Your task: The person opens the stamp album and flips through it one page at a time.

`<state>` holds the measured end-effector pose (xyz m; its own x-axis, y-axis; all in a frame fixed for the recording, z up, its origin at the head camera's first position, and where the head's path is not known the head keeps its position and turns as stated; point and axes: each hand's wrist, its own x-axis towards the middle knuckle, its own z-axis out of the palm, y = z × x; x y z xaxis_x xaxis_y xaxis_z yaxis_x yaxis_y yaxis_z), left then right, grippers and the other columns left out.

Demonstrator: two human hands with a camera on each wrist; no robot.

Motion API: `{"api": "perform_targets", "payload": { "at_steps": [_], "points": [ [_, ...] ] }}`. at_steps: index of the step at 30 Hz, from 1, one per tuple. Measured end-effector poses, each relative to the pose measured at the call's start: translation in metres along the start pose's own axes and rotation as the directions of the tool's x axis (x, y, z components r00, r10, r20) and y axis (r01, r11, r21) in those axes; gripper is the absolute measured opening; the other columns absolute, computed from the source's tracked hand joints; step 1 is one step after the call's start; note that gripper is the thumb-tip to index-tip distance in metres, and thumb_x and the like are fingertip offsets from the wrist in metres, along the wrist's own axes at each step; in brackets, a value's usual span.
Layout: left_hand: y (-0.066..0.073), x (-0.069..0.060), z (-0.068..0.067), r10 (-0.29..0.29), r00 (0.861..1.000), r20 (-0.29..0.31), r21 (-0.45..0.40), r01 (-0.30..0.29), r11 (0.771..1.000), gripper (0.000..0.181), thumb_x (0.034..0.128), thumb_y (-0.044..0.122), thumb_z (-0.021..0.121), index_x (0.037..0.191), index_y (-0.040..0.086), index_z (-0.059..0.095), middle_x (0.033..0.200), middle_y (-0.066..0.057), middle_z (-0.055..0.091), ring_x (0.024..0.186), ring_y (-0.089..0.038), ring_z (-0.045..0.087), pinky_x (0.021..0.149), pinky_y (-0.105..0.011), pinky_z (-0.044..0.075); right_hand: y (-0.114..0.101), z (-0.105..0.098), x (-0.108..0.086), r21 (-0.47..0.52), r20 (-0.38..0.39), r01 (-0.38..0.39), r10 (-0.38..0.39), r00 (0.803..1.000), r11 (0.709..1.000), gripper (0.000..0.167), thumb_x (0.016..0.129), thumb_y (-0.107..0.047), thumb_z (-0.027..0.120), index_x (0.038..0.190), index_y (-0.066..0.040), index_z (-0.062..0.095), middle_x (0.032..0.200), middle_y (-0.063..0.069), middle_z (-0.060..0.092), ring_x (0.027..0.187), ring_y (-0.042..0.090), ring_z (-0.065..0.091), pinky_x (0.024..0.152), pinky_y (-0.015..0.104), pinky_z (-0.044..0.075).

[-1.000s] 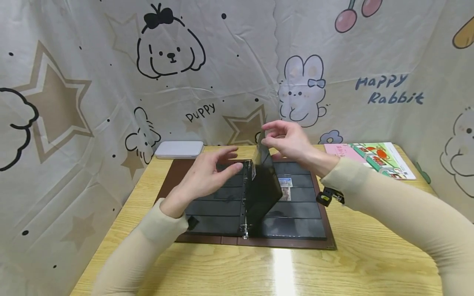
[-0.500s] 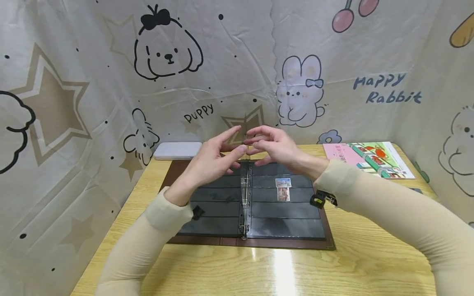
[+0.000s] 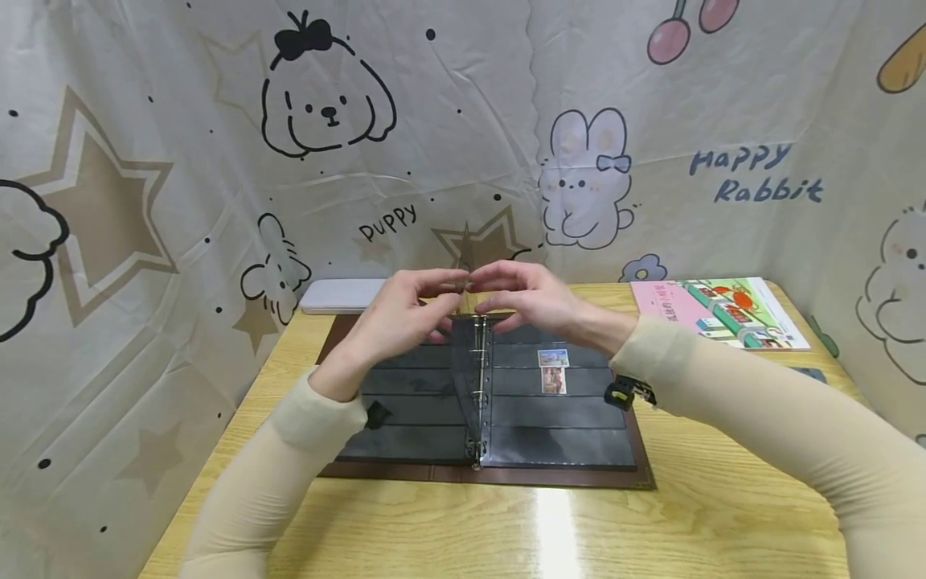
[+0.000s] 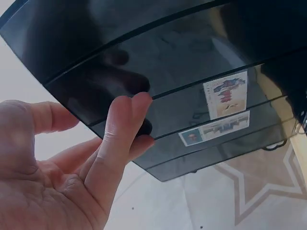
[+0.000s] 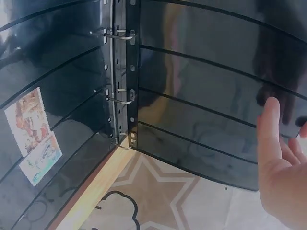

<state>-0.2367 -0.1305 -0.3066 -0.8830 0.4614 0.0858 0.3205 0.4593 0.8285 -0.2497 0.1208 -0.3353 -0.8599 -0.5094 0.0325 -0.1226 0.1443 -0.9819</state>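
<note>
A brown ring-binder stamp album [image 3: 550,476] lies open on the table. One black pocket page [image 3: 465,378] stands nearly upright at the rings, leaning slightly left. The straight fingers of my left hand [image 3: 405,318] touch its left face near the outer edge. My right hand [image 3: 542,301] is on the other side, fingers extended at the edge; in the right wrist view part of that hand is cut off. Two stamps [image 3: 554,379] sit in the flat right page. In the left wrist view the upright page carries two more stamps [image 4: 226,96].
Metal rings [image 5: 120,98] run along the spine. A whitish flat case [image 3: 343,296] is at the back left of the wooden table [image 3: 405,527]. A pink illustrated booklet [image 3: 719,314] lies at the back right. A printed curtain [image 3: 463,145] hangs close behind.
The page has swung from leaning right to upright and slightly left. My right hand has moved left and loosened its pinch; my left hand has come up to the page.
</note>
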Motion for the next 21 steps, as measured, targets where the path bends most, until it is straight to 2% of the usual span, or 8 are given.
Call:
{"api": "perform_targets", "payload": {
  "at_steps": [3,7,10,12,16,18,21],
  "points": [
    [-0.001,-0.001,-0.004,-0.006,0.999,-0.037,0.024,0.007,1.0,0.047,0.106,0.02,0.066,0.152,0.012,0.071,0.133,-0.019,0.081,0.085,-0.02,0.082,0.072,-0.035,0.07,0.004,-0.002,-0.002,-0.035,-0.012,-0.001,0.0,1.0,0.999,0.048,0.113,-0.009,0.06,0.16,0.0,0.054,0.166,0.025,0.059,0.144,0.047,0.067,0.105,0.057,0.066],
    [-0.004,-0.005,-0.011,0.002,0.997,-0.08,0.122,0.008,0.992,0.045,0.1053,0.021,0.073,0.149,0.011,0.074,0.146,-0.015,0.077,0.077,-0.017,0.077,0.069,-0.028,0.062,0.016,-0.009,-0.006,-0.093,-0.051,-0.023,0.018,0.999,0.995,0.05,0.112,-0.01,0.065,0.159,0.0,0.056,0.165,0.025,0.06,0.145,0.046,0.066,0.107,0.055,0.065],
    [-0.007,-0.008,-0.016,0.006,0.996,-0.091,0.168,0.01,0.986,0.046,0.1043,0.02,0.075,0.149,0.011,0.074,0.15,-0.015,0.075,0.076,-0.015,0.076,0.07,-0.026,0.056,0.03,-0.019,-0.009,-0.157,-0.09,-0.039,0.025,0.996,0.987,0.052,0.109,-0.012,0.07,0.158,0.0,0.058,0.162,0.024,0.063,0.144,0.044,0.067,0.108,0.056,0.065],
    [-0.01,-0.01,-0.019,0.002,0.996,-0.09,0.173,0.013,0.985,0.047,0.1035,0.018,0.075,0.15,0.01,0.073,0.152,-0.016,0.074,0.08,-0.017,0.079,0.07,-0.027,0.055,0.04,-0.028,-0.012,-0.22,-0.121,-0.05,0.023,0.992,0.974,0.052,0.107,-0.013,0.073,0.156,0.0,0.06,0.161,0.024,0.065,0.143,0.043,0.069,0.11,0.056,0.063],
    [-0.019,-0.016,-0.028,-0.011,0.995,-0.099,0.195,0.03,0.98,0.048,0.1025,0.014,0.075,0.151,0.01,0.073,0.154,-0.015,0.073,0.102,-0.028,0.085,0.077,-0.032,0.058,0.059,-0.048,-0.018,-0.347,-0.166,-0.078,0.02,0.986,0.935,0.055,0.105,-0.018,0.078,0.154,-0.001,0.063,0.159,0.024,0.066,0.142,0.043,0.069,0.116,0.057,0.059],
    [-0.024,-0.02,-0.033,-0.022,0.994,-0.11,0.207,0.045,0.977,0.048,0.1023,0.013,0.075,0.15,0.01,0.073,0.154,-0.015,0.073,0.115,-0.034,0.084,0.086,-0.039,0.063,0.068,-0.058,-0.021,-0.407,-0.184,-0.106,0.033,0.982,0.907,0.055,0.104,-0.02,0.08,0.153,0.0,0.064,0.159,0.025,0.066,0.142,0.045,0.068,0.118,0.058,0.057],
    [-0.032,-0.028,-0.04,-0.044,0.991,-0.127,0.205,0.07,0.976,0.046,0.102,0.012,0.077,0.148,0.008,0.074,0.154,-0.016,0.073,0.127,-0.039,0.079,0.102,-0.051,0.066,0.081,-0.072,-0.025,-0.507,-0.207,-0.158,0.058,0.977,0.847,0.056,0.103,-0.022,0.081,0.151,0.001,0.065,0.157,0.027,0.067,0.143,0.047,0.068,0.119,0.06,0.056]
  ]
}}
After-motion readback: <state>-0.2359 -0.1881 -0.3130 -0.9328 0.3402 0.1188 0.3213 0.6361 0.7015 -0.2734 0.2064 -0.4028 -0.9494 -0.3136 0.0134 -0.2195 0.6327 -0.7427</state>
